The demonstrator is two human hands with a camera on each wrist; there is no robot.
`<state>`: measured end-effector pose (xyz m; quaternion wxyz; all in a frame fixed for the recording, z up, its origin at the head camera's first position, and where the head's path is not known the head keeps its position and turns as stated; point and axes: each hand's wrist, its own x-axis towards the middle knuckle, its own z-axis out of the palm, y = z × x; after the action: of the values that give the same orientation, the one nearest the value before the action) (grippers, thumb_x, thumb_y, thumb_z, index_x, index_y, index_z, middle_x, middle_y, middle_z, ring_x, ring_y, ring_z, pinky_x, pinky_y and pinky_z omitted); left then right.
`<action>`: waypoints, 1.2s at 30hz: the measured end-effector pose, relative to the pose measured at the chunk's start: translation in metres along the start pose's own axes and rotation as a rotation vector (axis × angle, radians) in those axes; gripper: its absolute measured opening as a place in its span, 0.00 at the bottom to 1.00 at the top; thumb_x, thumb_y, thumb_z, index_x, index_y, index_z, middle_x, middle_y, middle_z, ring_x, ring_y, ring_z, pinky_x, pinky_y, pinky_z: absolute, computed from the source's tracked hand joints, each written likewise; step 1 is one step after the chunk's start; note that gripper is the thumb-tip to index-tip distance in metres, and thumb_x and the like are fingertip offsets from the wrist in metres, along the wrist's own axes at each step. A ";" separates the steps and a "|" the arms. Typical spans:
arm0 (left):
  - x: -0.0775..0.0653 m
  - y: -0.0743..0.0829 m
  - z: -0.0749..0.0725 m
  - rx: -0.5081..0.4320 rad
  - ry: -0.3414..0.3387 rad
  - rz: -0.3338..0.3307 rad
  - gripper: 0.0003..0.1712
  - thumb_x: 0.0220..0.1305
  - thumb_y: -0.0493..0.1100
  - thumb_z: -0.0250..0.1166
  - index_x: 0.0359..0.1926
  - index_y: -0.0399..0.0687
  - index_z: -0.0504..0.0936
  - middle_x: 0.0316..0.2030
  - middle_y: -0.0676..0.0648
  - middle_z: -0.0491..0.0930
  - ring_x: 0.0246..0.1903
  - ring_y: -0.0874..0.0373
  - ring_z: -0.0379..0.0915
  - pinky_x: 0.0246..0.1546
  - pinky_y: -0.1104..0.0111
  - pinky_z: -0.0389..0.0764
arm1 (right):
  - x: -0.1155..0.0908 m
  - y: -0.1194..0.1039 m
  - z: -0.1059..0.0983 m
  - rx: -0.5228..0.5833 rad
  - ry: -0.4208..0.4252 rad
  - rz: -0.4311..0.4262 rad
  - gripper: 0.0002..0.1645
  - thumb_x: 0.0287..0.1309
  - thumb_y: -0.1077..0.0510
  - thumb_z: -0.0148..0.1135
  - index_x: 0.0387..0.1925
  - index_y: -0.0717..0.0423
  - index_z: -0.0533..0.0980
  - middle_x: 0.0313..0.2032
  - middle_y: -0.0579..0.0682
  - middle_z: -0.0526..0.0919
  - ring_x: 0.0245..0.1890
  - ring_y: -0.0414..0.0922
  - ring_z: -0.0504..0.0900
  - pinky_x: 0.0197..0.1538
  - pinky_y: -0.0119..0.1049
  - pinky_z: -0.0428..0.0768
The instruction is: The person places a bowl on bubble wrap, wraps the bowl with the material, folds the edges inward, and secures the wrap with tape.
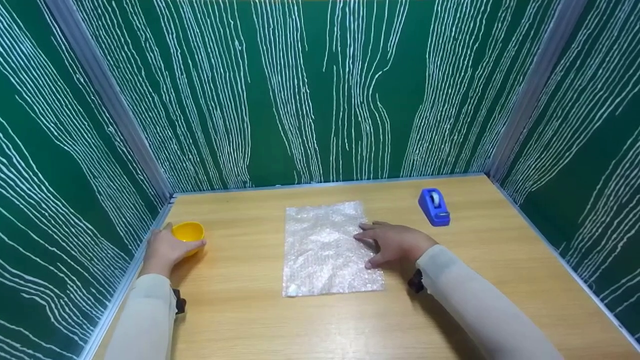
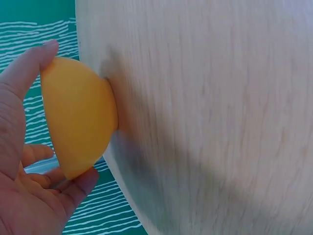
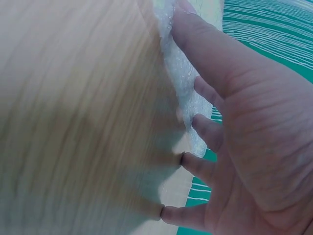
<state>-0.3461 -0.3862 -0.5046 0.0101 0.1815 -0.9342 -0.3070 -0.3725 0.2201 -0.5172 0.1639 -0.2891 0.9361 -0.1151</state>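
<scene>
At the left side of the table, my left hand [image 1: 164,250] holds a small yellow bowl [image 1: 191,231] across its rim. The left wrist view shows the thumb on one side of the bowl [image 2: 80,115] and fingers on the other, with its foot at the tabletop. A sheet of clear bubble wrap [image 1: 327,252] lies flat in the middle of the table. My right hand [image 1: 395,243] spreads over its right edge, thumb and some fingertips touching the wrap [image 3: 183,73]. Two other fingertips of that hand meet the wood beside the sheet.
A blue tape dispenser [image 1: 434,207] with a roll in it stands at the back right of the wooden table [image 1: 240,320]. Green panels [image 1: 285,100] with white wavy lines enclose the back and both sides, joined by grey metal posts [image 1: 532,90].
</scene>
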 end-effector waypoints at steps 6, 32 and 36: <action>-0.005 0.008 0.001 -0.007 -0.004 0.018 0.79 0.59 0.65 0.86 0.89 0.27 0.48 0.80 0.22 0.64 0.71 0.28 0.66 0.86 0.36 0.65 | -0.001 -0.001 0.000 0.016 0.005 0.021 0.52 0.66 0.33 0.80 0.86 0.32 0.70 0.91 0.50 0.59 0.91 0.66 0.55 0.88 0.72 0.58; -0.015 0.065 0.029 -0.034 -0.025 0.158 0.64 0.55 0.67 0.89 0.76 0.30 0.71 0.69 0.31 0.67 0.65 0.35 0.70 0.82 0.40 0.74 | 0.001 -0.004 0.003 -0.017 0.005 0.034 0.53 0.65 0.31 0.80 0.87 0.30 0.69 0.91 0.48 0.59 0.92 0.63 0.54 0.90 0.69 0.58; -0.019 0.081 0.035 -0.025 -0.036 0.190 0.61 0.55 0.67 0.89 0.75 0.33 0.73 0.68 0.33 0.68 0.65 0.36 0.72 0.82 0.42 0.75 | 0.000 -0.003 0.003 -0.015 0.011 0.021 0.54 0.65 0.31 0.80 0.87 0.32 0.69 0.91 0.50 0.59 0.91 0.65 0.55 0.89 0.70 0.58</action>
<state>-0.3595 -0.2993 -0.4848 0.0249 0.0862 -0.9434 -0.3193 -0.3699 0.2174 -0.5193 0.1578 -0.2800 0.9408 -0.1078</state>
